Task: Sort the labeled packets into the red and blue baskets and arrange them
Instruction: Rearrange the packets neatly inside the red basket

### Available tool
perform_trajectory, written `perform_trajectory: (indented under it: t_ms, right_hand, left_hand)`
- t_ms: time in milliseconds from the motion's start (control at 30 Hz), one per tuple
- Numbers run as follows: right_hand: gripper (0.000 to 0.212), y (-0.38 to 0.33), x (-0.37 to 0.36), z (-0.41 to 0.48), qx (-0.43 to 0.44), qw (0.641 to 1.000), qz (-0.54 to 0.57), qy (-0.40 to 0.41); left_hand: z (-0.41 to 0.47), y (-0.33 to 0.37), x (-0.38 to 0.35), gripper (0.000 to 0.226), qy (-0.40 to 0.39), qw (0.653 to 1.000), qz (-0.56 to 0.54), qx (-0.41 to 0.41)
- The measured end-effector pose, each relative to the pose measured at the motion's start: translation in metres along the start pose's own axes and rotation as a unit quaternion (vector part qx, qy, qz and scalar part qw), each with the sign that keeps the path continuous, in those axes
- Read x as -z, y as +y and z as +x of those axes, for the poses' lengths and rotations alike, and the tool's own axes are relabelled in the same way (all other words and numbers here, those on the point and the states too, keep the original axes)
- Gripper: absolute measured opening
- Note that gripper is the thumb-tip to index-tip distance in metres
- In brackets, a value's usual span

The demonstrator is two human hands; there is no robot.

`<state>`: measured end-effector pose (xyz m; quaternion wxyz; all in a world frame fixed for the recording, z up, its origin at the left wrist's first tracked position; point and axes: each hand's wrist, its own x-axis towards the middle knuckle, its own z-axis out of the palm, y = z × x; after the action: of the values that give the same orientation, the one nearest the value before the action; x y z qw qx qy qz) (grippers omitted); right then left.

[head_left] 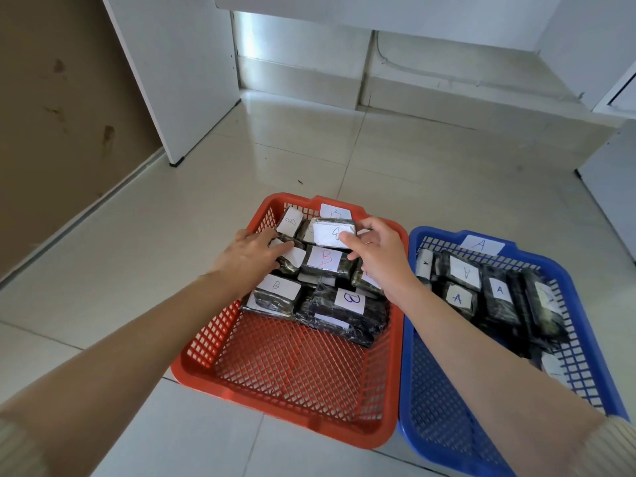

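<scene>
A red basket (pixel 275 401) on the floor holds several dark wrapped packets with white B labels, piled in its far half. To its right, a blue basket (pixel 444 438) holds several packets labeled A (pixel 499 297). My right hand (pixel 375 249) pinches the near right corner of a B packet (pixel 332 230) lying on top of the pile at the back. My left hand (pixel 251 254) rests with fingers curled over another labeled packet (pixel 292 261) at the pile's left side. Each basket has a paper tag on its far rim, B (pixel 335 211) and A (pixel 481 243).
The baskets stand side by side on a glossy tiled floor (pixel 309 149). White furniture panels (pixel 172 80) stand at the left and right. A raised tiled step (pixel 447 87) runs along the back. The near half of the red basket shows bare mesh.
</scene>
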<state>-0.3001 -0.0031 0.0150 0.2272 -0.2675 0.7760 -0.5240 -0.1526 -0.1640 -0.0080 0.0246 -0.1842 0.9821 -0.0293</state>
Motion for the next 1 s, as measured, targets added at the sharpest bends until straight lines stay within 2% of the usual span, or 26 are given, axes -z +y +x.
perform_trajectory:
  t_ms: [100,267,433,500,567,633,767,1000]
  right_hand:
    - [0.020,0.002,0.002,0.002,-0.006,1.000,0.006,0.006]
    - [0.023,0.000,-0.004,0.004,-0.033,0.998,0.050,0.031]
    - [0.016,-0.004,-0.010,0.002,-0.038,0.997,0.071,0.013]
    - [0.014,-0.006,-0.012,0.001,-0.035,0.998,0.051,-0.011]
    - [0.012,-0.009,-0.014,0.001,-0.018,0.999,0.018,-0.046]
    - [0.014,-0.011,-0.017,-0.001,0.004,0.998,-0.010,-0.068]
    - [0.023,-0.015,-0.022,-0.002,-0.003,0.997,-0.027,-0.070]
    - [0.021,-0.013,-0.018,-0.003,-0.018,0.999,-0.017,-0.045]
  left_hand:
    - [0.001,0.000,0.001,0.049,-0.001,1.000,0.000,0.008]
    - [-0.001,0.003,0.009,0.048,0.004,0.995,-0.095,0.029]
    - [-0.028,-0.002,0.015,0.045,0.104,0.973,-0.193,0.070]
    - [-0.043,0.001,0.016,0.044,0.109,0.970,-0.202,0.075]
    - [-0.055,0.004,0.011,0.046,0.075,0.981,-0.173,0.053]
    - [-0.059,0.007,0.004,0.051,0.044,0.992,-0.119,-0.003]
    - [-0.048,0.016,-0.001,0.054,0.024,0.994,-0.020,-0.102]
    - [-0.039,0.023,-0.009,0.054,0.015,0.996,0.008,-0.085]
